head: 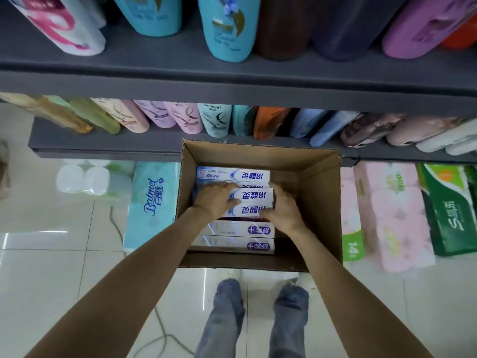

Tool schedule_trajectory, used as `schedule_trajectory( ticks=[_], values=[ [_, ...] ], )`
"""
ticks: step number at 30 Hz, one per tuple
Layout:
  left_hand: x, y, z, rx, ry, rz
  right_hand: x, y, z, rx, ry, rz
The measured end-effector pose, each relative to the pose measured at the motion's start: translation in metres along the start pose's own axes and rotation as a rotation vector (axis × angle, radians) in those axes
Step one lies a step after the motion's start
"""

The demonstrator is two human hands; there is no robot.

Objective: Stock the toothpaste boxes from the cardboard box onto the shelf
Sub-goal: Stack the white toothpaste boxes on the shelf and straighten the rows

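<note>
A shop aisle.
Grey shelves (pixel 232 83) carry rows of shampoo bottles (pixel 227 27); wrapped tissue packs (pixel 392 215) stand on the tiled floor (pixel 51 280) beside an open stock carton (pixel 320 192).

The teal tissue pack (pixel 152 202) left of the cardboard box (pixel 320 192) reads "Beaimei", as best I can tell, in blue script above Chinese characters too small to make out. The green pack (pixel 449 210) at the far right carries large white letters that look like "S" followed by characters, and the strip of green packaging (pixel 352 248) beside the carton shows "14". The toothpaste boxes (pixel 247 200) bear bold blue Chinese characters, upside down from here, and one teal bottle (pixel 216 120) on the lower shelf (pixel 103 148) has a short Latin word I cannot read for certain.
</note>
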State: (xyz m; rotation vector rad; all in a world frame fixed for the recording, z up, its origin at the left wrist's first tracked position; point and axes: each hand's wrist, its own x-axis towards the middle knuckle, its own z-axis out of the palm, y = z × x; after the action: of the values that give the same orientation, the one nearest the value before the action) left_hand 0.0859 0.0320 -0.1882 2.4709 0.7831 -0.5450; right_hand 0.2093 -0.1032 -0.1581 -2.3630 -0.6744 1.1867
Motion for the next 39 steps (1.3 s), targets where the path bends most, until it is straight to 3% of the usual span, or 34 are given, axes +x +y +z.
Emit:
schedule_trajectory(
  ticks=[3, 6, 9, 13, 16, 20, 27, 31, 35, 39],
  values=[
    [0.003, 0.003, -0.004, 0.084, 0.103, 0.009, 0.002, 0.000, -0.001, 0.143, -0.037, 0.152],
    [0.002, 0.007, -0.004, 0.100, 0.050, 0.080, 0.001, 0.002, 0.010, 0.120, -0.132, 0.225],
    [0.001, 0.006, -0.004, 0.130, 0.081, 0.118, 0.002, 0.001, 0.016, 0.263, -0.022, 0.252],
    [0.008, 0.000, -0.012, -0.032, 0.183, 0.072, 0.012, -0.005, 0.014, 0.632, 0.110, 0.333],
    [0.012, -0.002, -0.017, -0.056, 0.142, 0.030, 0.021, -0.004, 0.012, 0.898, 0.185, 0.437],
    [0.015, 0.001, -0.018, 0.082, 0.043, 0.103, 0.024, 0.013, 0.011, 0.878, 0.354, 0.486],
    [0.020, 0.006, -0.030, 0.119, -0.019, 0.104, 0.017, -0.008, 0.020, 0.638, 0.262, 0.422],
    [0.014, 0.004, -0.026, 0.331, -0.058, 0.129, 0.020, -0.020, 0.028, 0.514, 0.199, 0.463],
    [0.010, 0.008, -0.027, 0.230, -0.052, 0.033, 0.017, -0.024, 0.026, 0.586, 0.284, 0.446],
    [-0.009, 0.019, -0.040, 0.050, 0.108, 0.025, -0.004, -0.029, 0.013, 0.806, 0.439, 0.195]
  ],
)
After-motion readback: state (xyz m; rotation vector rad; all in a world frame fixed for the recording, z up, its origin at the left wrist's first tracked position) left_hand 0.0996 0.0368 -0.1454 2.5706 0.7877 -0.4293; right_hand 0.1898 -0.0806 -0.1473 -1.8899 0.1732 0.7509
